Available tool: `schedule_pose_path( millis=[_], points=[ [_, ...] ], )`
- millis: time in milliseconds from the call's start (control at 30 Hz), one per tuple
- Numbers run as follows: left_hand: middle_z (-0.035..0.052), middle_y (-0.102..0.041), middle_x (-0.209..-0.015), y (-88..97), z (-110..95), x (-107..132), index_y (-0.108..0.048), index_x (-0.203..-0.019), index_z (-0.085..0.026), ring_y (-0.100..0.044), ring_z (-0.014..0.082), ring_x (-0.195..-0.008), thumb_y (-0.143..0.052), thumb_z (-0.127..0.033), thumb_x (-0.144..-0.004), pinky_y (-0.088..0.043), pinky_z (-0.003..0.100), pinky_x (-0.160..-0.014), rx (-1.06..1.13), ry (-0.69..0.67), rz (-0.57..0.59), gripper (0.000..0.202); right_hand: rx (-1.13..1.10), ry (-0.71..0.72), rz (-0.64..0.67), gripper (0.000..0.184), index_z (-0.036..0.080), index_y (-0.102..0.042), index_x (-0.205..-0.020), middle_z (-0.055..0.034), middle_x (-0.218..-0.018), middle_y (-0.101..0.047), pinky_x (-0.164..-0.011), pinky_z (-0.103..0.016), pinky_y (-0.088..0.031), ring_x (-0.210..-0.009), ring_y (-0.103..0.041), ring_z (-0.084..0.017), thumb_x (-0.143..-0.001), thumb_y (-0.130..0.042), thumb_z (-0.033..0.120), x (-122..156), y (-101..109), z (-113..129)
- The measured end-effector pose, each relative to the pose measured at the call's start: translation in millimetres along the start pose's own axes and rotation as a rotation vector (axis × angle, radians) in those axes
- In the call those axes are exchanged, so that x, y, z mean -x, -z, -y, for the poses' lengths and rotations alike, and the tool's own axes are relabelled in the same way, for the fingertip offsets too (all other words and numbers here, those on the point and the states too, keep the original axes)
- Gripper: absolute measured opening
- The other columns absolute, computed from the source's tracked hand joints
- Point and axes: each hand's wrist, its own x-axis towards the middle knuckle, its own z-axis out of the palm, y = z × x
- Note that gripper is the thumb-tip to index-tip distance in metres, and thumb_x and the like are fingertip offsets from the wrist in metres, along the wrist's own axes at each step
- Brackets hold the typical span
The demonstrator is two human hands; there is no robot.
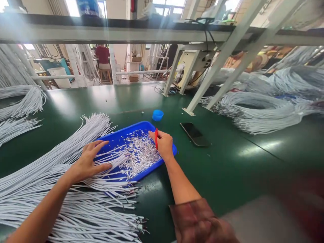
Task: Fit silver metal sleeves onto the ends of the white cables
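Observation:
My left hand rests over a bundle of white cables at the left end of a blue tray. Its thumb and fingers are spread apart, with the cable ends running out past them into the tray. My right hand is above the tray's right side, fingers closed on a slim red piece whose kind I cannot make out. Many small shiny metal pieces are strewn across the tray floor. More white cables, with dark stripped-looking tips, lie in front of the tray.
Behind the tray stands a small blue cup. A black phone lies to the right on the green table. Coiled white cables fill the right back. Slanted metal posts hold a shelf. A person sits far behind.

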Motion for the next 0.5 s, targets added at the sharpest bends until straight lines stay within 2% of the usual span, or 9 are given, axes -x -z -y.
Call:
schedule_pose_path(
  millis=[100, 200, 300, 400, 467, 500],
  points=[
    [0.0139, -0.031, -0.141, 12.0, 23.6, 15.3, -0.027, -0.139, -0.023, -0.031, 0.0369, -0.125, -0.064, -0.056, -0.064, -0.029, 0.049, -0.1, -0.085, 0.08, 0.143, 0.09, 0.171, -0.02, 0.0, 0.032, 0.019, -0.058, -0.059, -0.0018, -0.057, -0.058, -0.048, -0.025, -0.023, -0.054, -0.049, -0.014, -0.08, -0.05, 0.041, -3.8, 2.9, -6.2],
    [0.0119, -0.035, -0.141, 20.7, 38.7, 30.8, -0.02, -0.141, -0.025, -0.039, 0.0359, -0.122, -0.067, -0.052, -0.063, -0.034, 0.043, -0.098, -0.068, 0.08, 0.218, 0.095, 0.201, -0.012, 0.053, 0.027, 0.02, -0.061, -0.06, -0.0032, -0.061, -0.063, -0.049, -0.025, -0.023, -0.058, -0.053, -0.016, -0.079, -0.053, 0.037, -3.6, 2.2, -5.1],
    [0.0102, -0.047, -0.134, 23.0, 41.2, 38.3, -0.024, -0.141, -0.025, -0.048, 0.0361, -0.115, -0.074, -0.044, -0.054, -0.037, 0.039, -0.095, -0.094, 0.082, 0.247, 0.101, 0.236, 0.004, 0.092, 0.028, 0.02, -0.063, -0.061, -0.004, -0.064, -0.065, -0.049, -0.025, -0.023, -0.061, -0.056, -0.016, -0.08, -0.053, 0.038, -3.2, 2.0, -3.3],
    [0.0085, -0.069, -0.102, 19.7, 36.9, 35.7, -0.035, -0.136, -0.022, -0.061, 0.0355, -0.095, -0.071, -0.037, -0.055, -0.045, 0.037, -0.08, -0.193, 0.124, 0.215, 0.089, 0.263, 0.017, 0.114, 0.029, 0.02, -0.064, -0.063, -0.0046, -0.066, -0.066, -0.049, -0.025, -0.023, -0.063, -0.057, -0.017, -0.081, -0.052, 0.039, -3.3, 3.2, -2.7],
    [0.0062, -0.072, -0.086, 18.9, 36.3, 32.0, -0.047, -0.128, -0.021, -0.063, 0.0342, -0.088, -0.066, -0.037, -0.059, -0.046, 0.034, -0.074, -0.226, 0.122, 0.165, 0.073, 0.277, 0.027, 0.13, 0.029, 0.02, -0.065, -0.064, -0.0047, -0.067, -0.067, -0.049, -0.025, -0.023, -0.063, -0.058, -0.016, -0.081, -0.051, 0.039, -3.7, 4.3, -2.7],
    [0.0056, -0.072, -0.086, 20.0, 37.7, 31.0, -0.052, -0.123, -0.021, -0.063, 0.0325, -0.088, -0.063, -0.038, -0.061, -0.046, 0.033, -0.074, -0.212, 0.111, 0.151, 0.065, 0.282, 0.032, 0.138, 0.029, 0.02, -0.065, -0.065, -0.0046, -0.067, -0.068, -0.049, -0.025, -0.023, -0.063, -0.058, -0.016, -0.081, -0.051, 0.039, -3.9, 4.7, -2.8]
  ],
)
